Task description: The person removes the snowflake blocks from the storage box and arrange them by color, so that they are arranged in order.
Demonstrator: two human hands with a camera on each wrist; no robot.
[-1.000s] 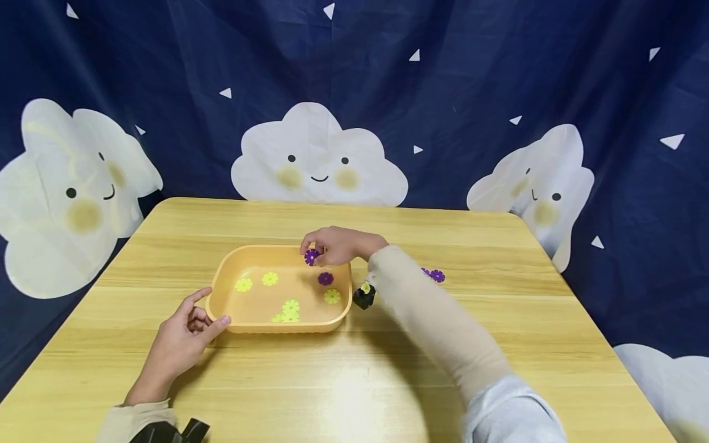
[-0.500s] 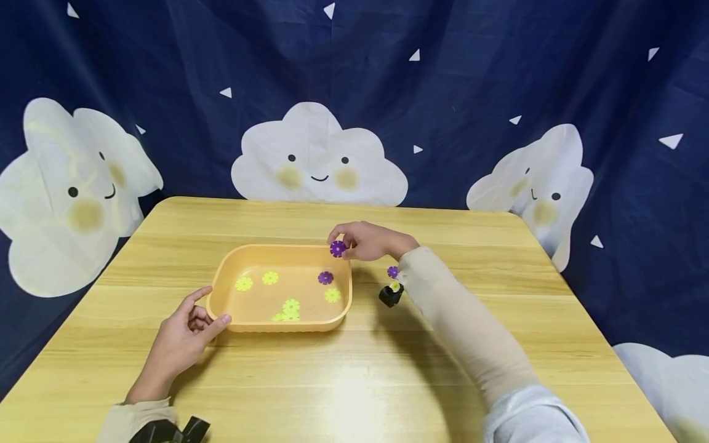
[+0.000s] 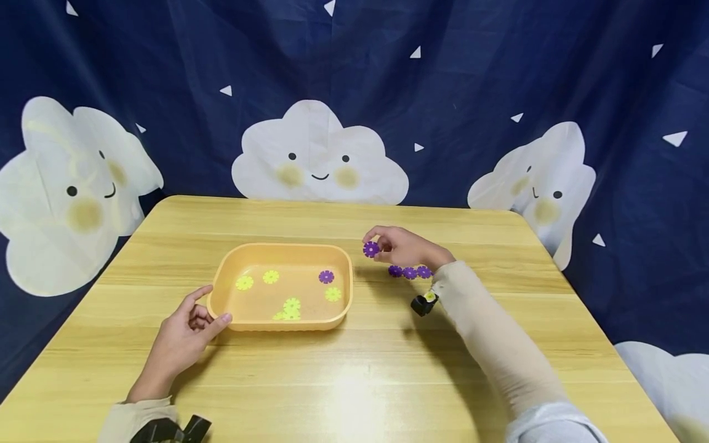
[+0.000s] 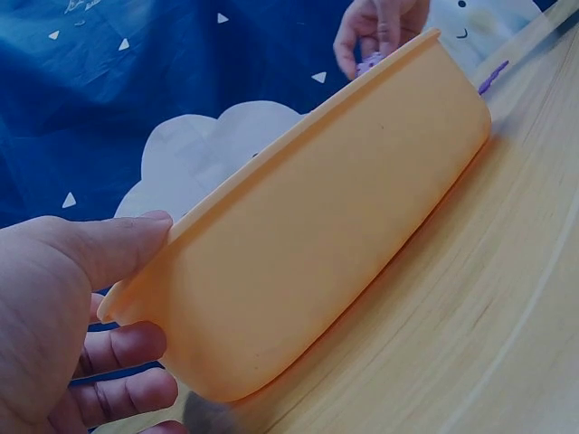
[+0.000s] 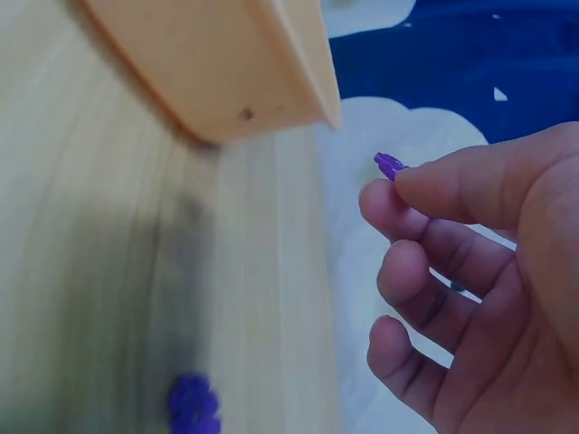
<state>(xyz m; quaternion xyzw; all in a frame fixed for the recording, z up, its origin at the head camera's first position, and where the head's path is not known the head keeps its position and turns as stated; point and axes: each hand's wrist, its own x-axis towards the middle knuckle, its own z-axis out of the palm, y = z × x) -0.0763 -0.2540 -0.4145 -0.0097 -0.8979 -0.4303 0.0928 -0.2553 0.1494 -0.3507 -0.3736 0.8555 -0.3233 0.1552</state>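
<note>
Between thumb and index finger, my right hand [image 3: 407, 246] pinches a purple notched flower-shaped disc [image 3: 370, 249] above the table, just right of a shallow orange plastic basin [image 3: 288, 325]. The disc shows edge-on in the right wrist view. My left hand [image 3: 180, 338] holds the basin's left end, thumb on the rim [image 4: 172, 226] and fingers at the outer wall. Inside the basin lie one purple disc [image 3: 326, 277] and several yellow discs [image 3: 291, 305]. Under my right wrist, a row of purple discs [image 3: 410, 272] lies on the table; the sleeve may hide part of it.
The wood-grain table [image 3: 310, 381] runs back to a dark blue curtain [image 3: 443, 92] printed with white clouds. A black strap mount with a small yellow flower [image 3: 424, 303] hangs at my right wrist. Another black mount [image 3: 172, 429] is at the left cuff.
My right hand has carried the purple disc from over the basin rightward, past its rim. More of the purple row on the table now shows. The left hand and basin have stayed put.
</note>
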